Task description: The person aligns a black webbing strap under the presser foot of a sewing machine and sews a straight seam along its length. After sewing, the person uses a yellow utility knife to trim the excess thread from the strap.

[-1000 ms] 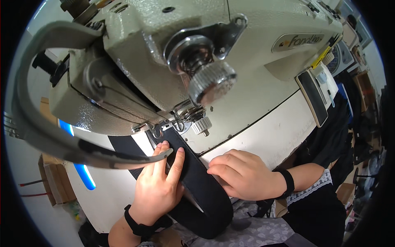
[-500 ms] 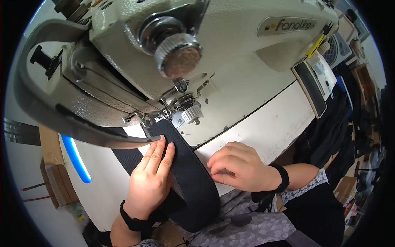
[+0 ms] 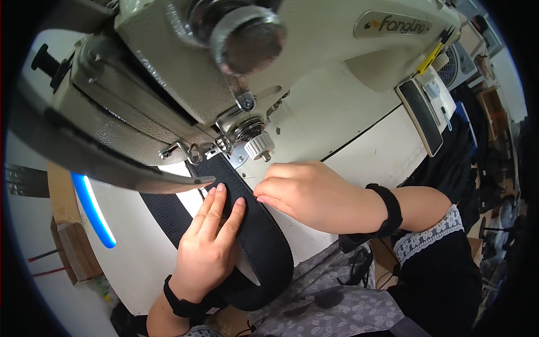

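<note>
A wide black fabric band [image 3: 265, 247] runs toward me from the needle area of a sewing machine [image 3: 320, 106] and curves round in a loop near my lap. Its ribbed part [image 3: 168, 210] lies to the left on the table. My left hand [image 3: 205, 255] rests on the band with its fingers stretched out, fingertips just short of the machine's needle area. At the band's right edge, my right hand [image 3: 306, 194] is closed, thumb and fingers pinching that edge. The grey curved lever [image 3: 140, 178] and the machine head partly hide where the band meets the needle.
The white table [image 3: 120, 269] carries a blue-edged light strip [image 3: 94, 210] at left. A phone [image 3: 421, 115] lies at the right by a yellow-handled tool [image 3: 431, 58]. Dark cloth [image 3: 449, 163] hangs beyond the right edge, and a cardboard box [image 3: 78, 250] stands at left.
My right hand has moved up and left, from beside the band to its edge nearer the needle. My left hand stays flat on the band. The view has shifted slightly.
</note>
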The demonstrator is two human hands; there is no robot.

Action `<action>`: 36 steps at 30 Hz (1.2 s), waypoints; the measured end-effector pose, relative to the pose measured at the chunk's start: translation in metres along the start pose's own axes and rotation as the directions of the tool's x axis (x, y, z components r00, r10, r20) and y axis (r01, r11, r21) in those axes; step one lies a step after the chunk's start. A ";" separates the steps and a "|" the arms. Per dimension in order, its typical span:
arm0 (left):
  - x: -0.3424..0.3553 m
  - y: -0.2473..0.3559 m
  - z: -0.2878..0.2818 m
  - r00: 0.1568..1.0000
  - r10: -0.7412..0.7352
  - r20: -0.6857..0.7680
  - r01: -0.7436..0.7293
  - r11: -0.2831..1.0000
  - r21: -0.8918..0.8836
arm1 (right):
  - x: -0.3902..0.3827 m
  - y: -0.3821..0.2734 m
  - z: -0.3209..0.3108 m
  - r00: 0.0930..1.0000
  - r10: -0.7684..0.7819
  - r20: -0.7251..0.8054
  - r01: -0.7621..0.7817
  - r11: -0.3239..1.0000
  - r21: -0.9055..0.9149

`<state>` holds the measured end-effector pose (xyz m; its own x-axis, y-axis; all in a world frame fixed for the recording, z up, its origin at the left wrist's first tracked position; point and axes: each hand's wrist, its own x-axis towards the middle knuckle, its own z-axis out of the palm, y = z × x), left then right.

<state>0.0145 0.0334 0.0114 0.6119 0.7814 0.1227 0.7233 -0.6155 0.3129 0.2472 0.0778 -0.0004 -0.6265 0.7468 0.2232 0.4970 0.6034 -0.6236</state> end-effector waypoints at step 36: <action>-0.008 -0.006 0.014 0.986 0.059 -0.158 -0.057 0.998 0.017 | -0.007 0.002 -0.033 0.873 0.394 -0.288 -0.457 0.868 -0.196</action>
<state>0.0099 0.0291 -0.0049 0.5953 0.7500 0.2885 0.6925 -0.6609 0.2892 0.2718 0.0830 0.0216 -0.1778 0.9702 0.1647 0.8350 0.2374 -0.4965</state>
